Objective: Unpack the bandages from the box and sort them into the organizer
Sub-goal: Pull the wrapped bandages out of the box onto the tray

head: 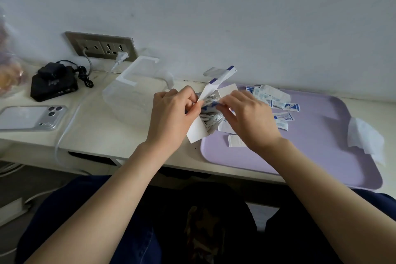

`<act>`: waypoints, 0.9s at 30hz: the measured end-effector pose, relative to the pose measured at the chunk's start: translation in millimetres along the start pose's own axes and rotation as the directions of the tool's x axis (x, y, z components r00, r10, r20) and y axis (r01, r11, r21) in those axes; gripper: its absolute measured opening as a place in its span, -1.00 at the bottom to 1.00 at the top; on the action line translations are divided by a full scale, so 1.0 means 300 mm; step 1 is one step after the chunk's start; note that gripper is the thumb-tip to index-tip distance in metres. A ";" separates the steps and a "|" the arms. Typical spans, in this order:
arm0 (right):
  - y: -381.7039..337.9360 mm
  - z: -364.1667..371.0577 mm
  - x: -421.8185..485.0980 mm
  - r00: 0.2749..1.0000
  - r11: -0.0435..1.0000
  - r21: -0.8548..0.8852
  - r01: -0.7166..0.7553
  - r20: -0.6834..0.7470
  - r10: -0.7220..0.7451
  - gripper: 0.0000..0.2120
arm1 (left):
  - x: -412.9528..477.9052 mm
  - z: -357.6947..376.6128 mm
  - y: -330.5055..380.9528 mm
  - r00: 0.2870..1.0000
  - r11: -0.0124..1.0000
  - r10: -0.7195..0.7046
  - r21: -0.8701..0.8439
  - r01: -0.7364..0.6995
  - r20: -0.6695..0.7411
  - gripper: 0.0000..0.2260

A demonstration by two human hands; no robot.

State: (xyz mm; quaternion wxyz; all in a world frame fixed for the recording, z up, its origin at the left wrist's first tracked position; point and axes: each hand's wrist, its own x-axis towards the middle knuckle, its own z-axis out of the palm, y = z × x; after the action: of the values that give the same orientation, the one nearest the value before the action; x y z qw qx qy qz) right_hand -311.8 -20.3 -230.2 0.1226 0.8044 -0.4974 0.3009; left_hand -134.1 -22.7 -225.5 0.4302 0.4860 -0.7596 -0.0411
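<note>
The white, blue-edged bandage box (197,132) is made of matt card, the blue-printed white bandage wrappers (276,97) of smooth paper. Glossy clear plastic is seen in the rectangular organizer (128,100), smooth matt plastic in the lilac tray (321,152).

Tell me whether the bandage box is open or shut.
Open. The box has its flap standing up, and wrapped bandages show in its mouth between the left hand and right hand.
</note>
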 end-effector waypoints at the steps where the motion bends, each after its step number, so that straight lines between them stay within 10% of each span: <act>1: 0.005 -0.012 -0.003 0.999 0.999 0.034 -0.039 -0.011 0.039 -0.79 | 0.001 0.002 -0.001 1.000 1.000 -0.008 0.007 0.008 -0.006 -0.70; 13: 0.175 -0.192 -0.092 0.884 0.885 -0.011 -0.466 0.035 0.466 -0.68 | 0.008 0.012 0.023 0.999 0.976 0.035 0.215 -0.028 -0.029 -0.83; 22: 0.237 -0.272 -0.165 0.840 0.828 -0.231 -0.512 0.066 0.538 -0.72 | 0.008 -0.025 0.065 0.995 0.972 0.087 0.224 -0.074 -0.051 -0.86; 27: 0.171 -0.291 -0.181 0.929 0.932 0.010 -0.362 0.085 0.360 -0.62 | -0.008 -0.054 0.120 0.994 0.988 0.076 0.138 -0.065 -0.075 -0.84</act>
State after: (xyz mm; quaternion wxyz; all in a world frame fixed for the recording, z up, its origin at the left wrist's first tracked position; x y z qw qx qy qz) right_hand -406.0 38.1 -199.5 0.0342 0.7123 -0.6376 0.2914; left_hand -147.7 3.9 -199.6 0.4276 0.4882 -0.7594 0.0452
